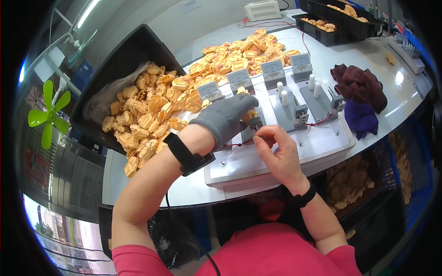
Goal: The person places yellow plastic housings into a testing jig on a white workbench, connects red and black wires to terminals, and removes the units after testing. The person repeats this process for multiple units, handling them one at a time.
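Note:
My left hand (230,115), in a grey glove, reaches over a test fixture (322,140) with its fingers curled round a yellow-orange plastic part (250,115); the glove hides much of that part. Just in front of it, my bare right hand (281,156) pinches with thumb and forefinger at a small dark grey clamp (255,123) with a red wire. Its exact grip point is partly hidden by the fingertips. Several analog meters (274,72) stand along the fixture's back. White posts (284,98) and another grey clamp (300,115) are to the right of my hands.
A black bin (133,50) lies tipped at the left, spilling yellow-orange parts (147,119) onto the table. More parts (248,50) lie behind the meters. Brown and purple cloths (361,87) sit at the right. Black trays (317,34) and a beige instrument (262,10) stand at the back.

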A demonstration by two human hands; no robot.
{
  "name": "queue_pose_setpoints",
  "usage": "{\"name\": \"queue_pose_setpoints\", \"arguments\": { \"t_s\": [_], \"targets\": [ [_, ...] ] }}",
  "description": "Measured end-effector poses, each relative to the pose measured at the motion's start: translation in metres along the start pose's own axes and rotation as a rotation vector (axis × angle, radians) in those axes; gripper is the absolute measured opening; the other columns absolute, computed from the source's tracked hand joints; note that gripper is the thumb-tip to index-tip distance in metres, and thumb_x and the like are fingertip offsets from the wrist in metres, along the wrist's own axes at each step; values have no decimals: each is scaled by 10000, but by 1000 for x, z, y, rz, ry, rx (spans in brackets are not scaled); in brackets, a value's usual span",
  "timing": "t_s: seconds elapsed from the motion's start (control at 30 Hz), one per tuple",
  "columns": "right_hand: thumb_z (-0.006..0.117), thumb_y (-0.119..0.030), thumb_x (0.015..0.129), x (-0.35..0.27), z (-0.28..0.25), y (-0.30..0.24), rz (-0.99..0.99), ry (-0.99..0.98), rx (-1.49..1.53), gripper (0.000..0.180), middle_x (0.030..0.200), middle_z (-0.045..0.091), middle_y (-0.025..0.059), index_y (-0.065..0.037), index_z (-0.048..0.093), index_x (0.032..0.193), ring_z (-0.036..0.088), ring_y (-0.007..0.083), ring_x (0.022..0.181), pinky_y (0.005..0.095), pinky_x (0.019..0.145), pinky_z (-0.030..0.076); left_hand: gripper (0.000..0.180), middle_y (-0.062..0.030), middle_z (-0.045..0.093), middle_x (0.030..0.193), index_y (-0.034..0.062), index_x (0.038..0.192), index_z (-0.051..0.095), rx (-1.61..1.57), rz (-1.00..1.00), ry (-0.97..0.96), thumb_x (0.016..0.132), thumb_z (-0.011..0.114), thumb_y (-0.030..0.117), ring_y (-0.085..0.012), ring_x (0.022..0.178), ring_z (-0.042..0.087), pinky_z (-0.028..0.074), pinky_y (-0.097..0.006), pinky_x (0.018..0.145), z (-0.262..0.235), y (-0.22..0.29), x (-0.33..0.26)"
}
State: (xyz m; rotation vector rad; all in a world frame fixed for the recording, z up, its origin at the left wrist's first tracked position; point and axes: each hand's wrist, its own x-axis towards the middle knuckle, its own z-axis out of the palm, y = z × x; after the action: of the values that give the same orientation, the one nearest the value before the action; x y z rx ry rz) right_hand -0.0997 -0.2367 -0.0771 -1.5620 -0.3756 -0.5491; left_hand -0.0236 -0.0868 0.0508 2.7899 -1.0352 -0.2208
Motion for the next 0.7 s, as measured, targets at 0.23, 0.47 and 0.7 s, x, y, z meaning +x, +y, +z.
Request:
{"name": "queue_pose_setpoints", "arguments": {
  "t_s": [0.23, 0.47, 0.7],
  "targets": [
    [681, -89, 915, -2, 2, 5, -64, 206, -62, 218, 998, 585, 85, -35, 578, 1100, 580, 181, 829, 314, 773, 478, 561, -129, 576, 1342, 88, 1387, 524, -157, 7, 433, 881, 747, 184, -236, 1254, 557, 438, -365, 1063, -18, -36, -62],
    [706, -83, 883, -8, 8, -1, -162, 19, -169, 116, 804, 590, 38, -65, 603, 934, 559, 185, 706, 327, 697, 447, 629, -191, 502, 1371, 39, 1377, 489, -50, -347, 384, 859, 763, 266, -343, 1290, 492, 389, -375, 1110, 58, -147, -119],
    [716, -79, 868, -4, 5, -1, -126, 8, -222, 108, 763, 597, 31, -66, 613, 896, 556, 182, 674, 330, 672, 433, 673, -243, 511, 1338, 61, 1363, 472, -8, -397, 234, 803, 760, 297, -406, 1249, 504, 433, -437, 1063, 117, -130, -101]
  ]
}}
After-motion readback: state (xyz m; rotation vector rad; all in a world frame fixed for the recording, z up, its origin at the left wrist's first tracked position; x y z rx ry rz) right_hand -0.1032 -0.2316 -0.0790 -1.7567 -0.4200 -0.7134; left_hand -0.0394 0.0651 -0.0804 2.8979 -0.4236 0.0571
